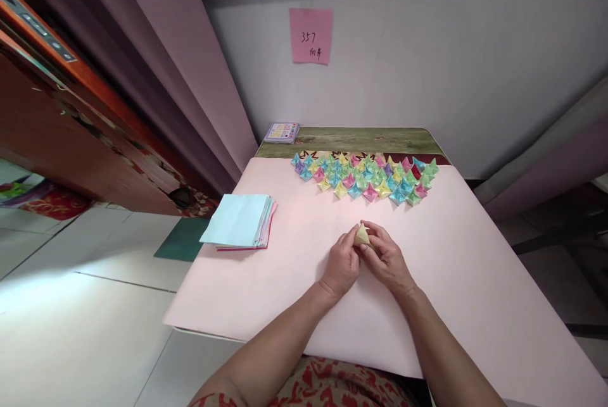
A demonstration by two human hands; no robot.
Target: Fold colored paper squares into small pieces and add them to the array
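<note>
Paper stack (240, 221) left of the hands (365, 258), folded pieces (365, 178) behind them, booklet (282, 132) at far-left table (475, 280) edge

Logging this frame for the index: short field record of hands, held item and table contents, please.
held: small yellow folded paper piece, point up
left: left hand, grip pinching its left side
right: right hand, grip pinching its right side
surface: pale pink sheet over green wooden table
far edge: rows of multicoloured folded paper pieces
left side: stack of flat coloured paper squares, light blue on top
wall: pink paper note, handwritten
</note>
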